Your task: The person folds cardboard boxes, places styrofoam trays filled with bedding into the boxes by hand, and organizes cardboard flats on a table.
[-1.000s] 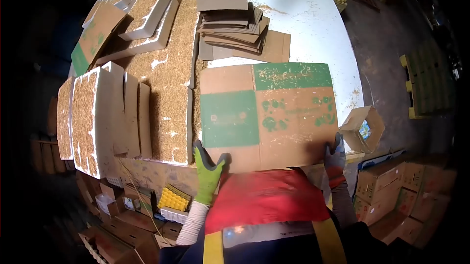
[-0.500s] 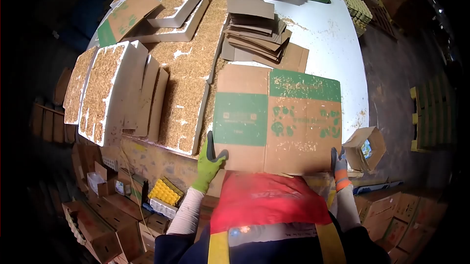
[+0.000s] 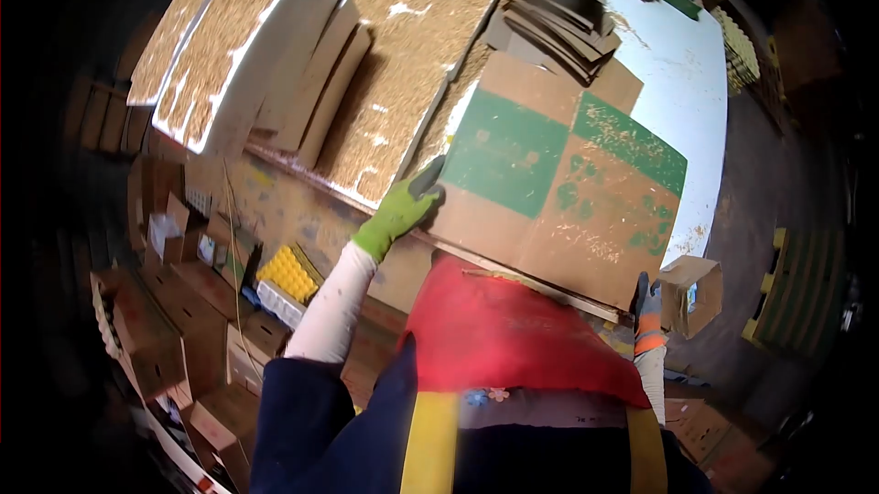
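A flattened cardboard box (image 3: 513, 238), brown with green printed panels and scattered wood-like flakes, lies at the near edge of the white table. My left hand (image 3: 403, 213), in a green glove with dark fingertips, holds its left edge, with the thumb apart from the fingers. At the near right corner, my right hand (image 3: 647, 315) in an orange and grey glove grips the edge, its fingers partly hidden. Just beyond the flat box stands a pile of folded cardboard pieces (image 3: 558, 22). To the right of my right hand is a small open carton (image 3: 691, 297).
White foam trays (image 3: 247, 45) filled with brown flakes stand at the left, and more lie flat on the table (image 3: 687, 73). Cardboard boxes (image 3: 146, 329) and yellow egg trays (image 3: 287, 274) sit below on the left. A pallet (image 3: 797, 283) stands on the floor at right.
My view has tilted and shifted, so the table and flat box appear turned clockwise. Both hands remain at the flat box's edges.
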Demonstrator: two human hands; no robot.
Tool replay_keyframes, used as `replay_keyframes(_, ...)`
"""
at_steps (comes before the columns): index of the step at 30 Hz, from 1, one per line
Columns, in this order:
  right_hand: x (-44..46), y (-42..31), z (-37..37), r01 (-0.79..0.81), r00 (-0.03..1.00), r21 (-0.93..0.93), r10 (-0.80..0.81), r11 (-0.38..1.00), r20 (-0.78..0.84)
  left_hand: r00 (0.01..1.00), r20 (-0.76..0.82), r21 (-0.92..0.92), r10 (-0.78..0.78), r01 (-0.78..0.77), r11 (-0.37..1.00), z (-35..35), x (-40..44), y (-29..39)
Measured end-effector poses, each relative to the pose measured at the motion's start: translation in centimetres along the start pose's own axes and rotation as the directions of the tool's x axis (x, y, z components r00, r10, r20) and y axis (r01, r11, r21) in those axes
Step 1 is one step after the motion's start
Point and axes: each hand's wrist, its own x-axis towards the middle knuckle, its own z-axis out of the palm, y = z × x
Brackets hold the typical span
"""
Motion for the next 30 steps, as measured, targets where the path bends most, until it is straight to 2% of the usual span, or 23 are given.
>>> replay_keyframes(1, 0.7, 1.1, -0.3, -0.030, 1.000, 0.035, 0.031, 0.999, -0.005, 0.999, -0.020, 0.043, 0.045, -0.044, 0.998, -0.2, 0.3, 0.2)
replay_keyframes(3, 1.1, 0.3, -0.6, -0.050, 0.999, 0.062, 0.050, 0.997, -0.008, 0.999, 0.051, 0.255, -0.006, -0.008, 0.967, -0.7, 0.8, 0.2)
replay_keyframes(6, 0.3, -2.0, -0.8, -0.056, 0.998, -0.065, 0.055, 0.996, -0.011, 0.999, 0.043, 0.239, 0.028, -0.037, 0.970, -0.8, 0.6, 0.1)
replay_keyframes(8, -0.3, -3.3, -0.7, -0.035, 0.999, 0.054, 0.034, 0.998, 0.020, 0.999, 0.049, 0.221, 0.014, -0.025, 0.975, -0.8, 0.1, 0.6)
replay_keyframes(10, -0.4, -2.7, -0.7, -0.033, 0.999, 0.075, 0.033, 0.997, 0.006, 0.997, 0.071, 0.207, -0.035, 0.020, 0.978, -0.8, -0.5, 1.2)
replay_keyframes(12, -1.2, -3.9, -0.2, -0.035, 0.999, 0.108, 0.036, 0.994, -0.013, 0.998, 0.052, 0.199, 0.043, -0.052, 0.979, -0.4, -0.7, 0.3)
replay_keyframes(14, -2.8, -6.5, 0.0, 0.002, 1.000, 0.004, -0.002, 1.000, 0.027, 0.999, 0.021, 0.210, 0.048, -0.051, 0.976, 0.0, -0.7, -0.6)
replay_keyframes(15, -2.7, -6.6, 0.2, 0.008, 1.000, 0.029, -0.007, 1.000, -0.015, 0.997, -0.011, 0.219, 0.080, -0.076, 0.973, 0.3, -0.4, -1.6)
replay_keyframes(17, -3.2, -6.1, 0.2, 0.029, 0.999, -0.117, -0.032, 0.993, -0.023, 0.996, -0.074, 0.208, 0.047, -0.031, 0.978, 1.5, -0.8, -0.1)
replay_keyframes(18, -3.5, -6.0, 0.4, 0.019, 0.998, -0.095, -0.025, 0.995, -0.058, 0.992, -0.118, 0.200, 0.036, -0.012, 0.980, 2.1, -1.0, 0.1)
replay_keyframes(20, -4.2, -6.1, 1.6, -0.014, 0.990, -0.122, -0.003, 0.992, -0.142, 0.923, -0.234, 0.387, 0.305, -0.200, 0.900, 3.7, -0.9, -0.5)
replay_keyframes(21, -5.4, -8.7, 2.1, -0.083, 0.985, -0.208, 0.049, 0.975, -0.167, 0.935, -0.242, 0.386, 0.258, -0.151, 0.910, 4.1, -1.2, 0.7)
replay_keyframes(22, -6.1, -10.1, 2.4, -0.095, 0.981, -0.188, 0.059, 0.978, -0.185, 0.915, -0.261, 0.437, 0.308, -0.172, 0.883, 4.6, -0.9, -0.6)
replay_keyframes(24, -6.5, -11.4, 2.9, -0.092, 0.980, -0.154, 0.062, 0.984, -0.191, 0.930, -0.261, 0.364, 0.259, -0.153, 0.919, 4.9, -0.8, -0.4)
replay_keyframes(25, -6.4, -10.8, 3.2, -0.035, 0.979, -0.158, 0.002, 0.987, -0.206, 0.931, -0.253, 0.356, 0.263, -0.163, 0.920, 5.1, -0.7, 0.3)
replay_keyframes(26, -6.6, -10.4, 3.2, 0.079, 0.975, -0.078, -0.093, 0.994, -0.202, 0.932, -0.248, 0.348, 0.266, -0.170, 0.922, 5.2, -0.7, 1.5)
replay_keyframes(30, -7.0, -9.2, 3.1, 0.018, 0.989, -0.024, -0.021, 1.000, -0.145, 0.940, -0.240, 0.373, 0.243, -0.142, 0.917, 5.6, -0.3, 3.0)
